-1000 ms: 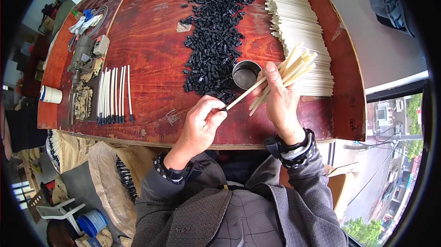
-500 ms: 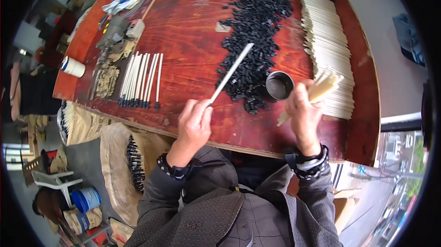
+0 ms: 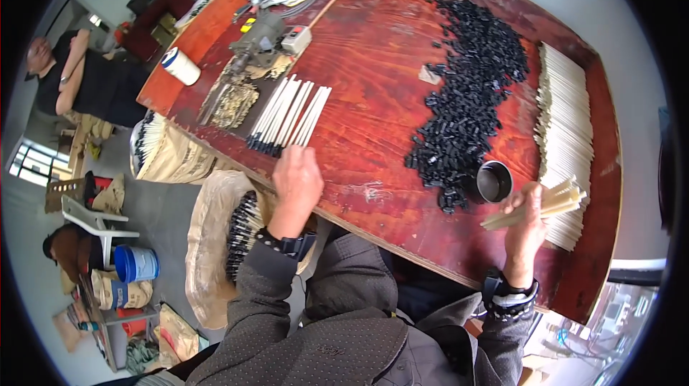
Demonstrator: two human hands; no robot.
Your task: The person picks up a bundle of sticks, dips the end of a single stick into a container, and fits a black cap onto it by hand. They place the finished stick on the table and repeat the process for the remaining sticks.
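Head view: left hand (image 3: pixel 298 179) curled at the near edge of the surface (image 3: pixel 373 135), just below the row of black-tipped sticks (image 3: pixel 291 115), grip unclear. Right hand (image 3: pixel 527 217) clamped on a bundle of pale sticks (image 3: pixel 545 204), beside the dark cup (image 3: pixel 494 181).

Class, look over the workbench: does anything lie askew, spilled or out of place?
Mostly orderly. The black caps sprawl in a loose heap, with strays beside the small dark cup. One pale block sits alone at the heap's edge. The capped sticks by the left hand lie in a neat row.
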